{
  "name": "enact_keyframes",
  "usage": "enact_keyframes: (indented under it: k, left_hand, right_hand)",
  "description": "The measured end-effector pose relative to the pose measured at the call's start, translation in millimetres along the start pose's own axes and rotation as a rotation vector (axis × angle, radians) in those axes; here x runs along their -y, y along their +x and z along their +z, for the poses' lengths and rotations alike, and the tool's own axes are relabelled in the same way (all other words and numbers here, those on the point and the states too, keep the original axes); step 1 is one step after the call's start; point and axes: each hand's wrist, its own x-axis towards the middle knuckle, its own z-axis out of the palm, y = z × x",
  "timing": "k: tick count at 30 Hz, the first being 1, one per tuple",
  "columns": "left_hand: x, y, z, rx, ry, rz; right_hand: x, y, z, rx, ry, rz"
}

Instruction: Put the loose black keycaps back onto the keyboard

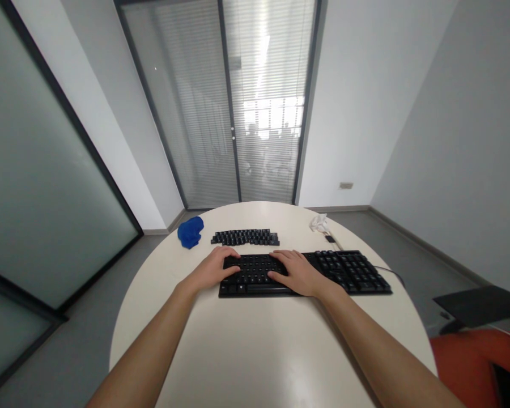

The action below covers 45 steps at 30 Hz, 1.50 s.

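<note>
A black keyboard (255,289) lies flat on the white round table. Its left and middle part shows small stubs where keycaps are off, while the right part carries its keys. My left hand (212,268) rests over the keyboard's left end, thumb and fingers apart. Across the middle lies my right hand (298,272), its fingers toward the back edge and its thumb spread on the stubs. Parts of the keyboard are hidden under both hands. Behind it, loose black keycaps (245,237) stand in close rows.
A crumpled blue cloth (190,232) lies at the table's (238,351) back left. At the back right are a crumpled white tissue (319,222), a thin light stick and a small black piece (330,239). The keyboard's cable (389,270) runs off the right edge, near a red chair (471,362).
</note>
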Motion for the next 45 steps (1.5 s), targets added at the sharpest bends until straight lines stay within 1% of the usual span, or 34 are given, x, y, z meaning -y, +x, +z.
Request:
enact_keyframes:
  k: [4,7,11,15,21,26,33,45]
  left_hand:
    - [15,2,4,-0.188,0.107,-0.039]
    - [33,0,7,-0.268,0.224,-0.016]
    - [57,-1,10,-0.237,0.273,0.003]
    - [69,0,16,-0.209,0.291,0.025]
    - [71,1,18,-0.176,0.333,0.018]
    - [71,1,18,-0.194,0.366,0.039]
    - [72,2,19,-0.173,0.43,0.028]
    - [58,3,14,-0.197,0.496,-0.012]
  right_hand:
    - [0,0,0,0.007,-0.006,0.007]
    - [-1,0,1,-0.001,-0.005,0.003]
    - [-1,0,2,-0.01,-0.003,-0.003]
    - [-1,-1,1,-0.007,-0.005,-0.002]
    - [-1,-1,1,0.009,-0.01,0.001]
    - [0,-1,0,0.008,-0.004,0.004]
    - [-1,-1,0,0.011,-0.014,0.006]
    - [-1,-1,1,-0.003,-0.013,-0.001]
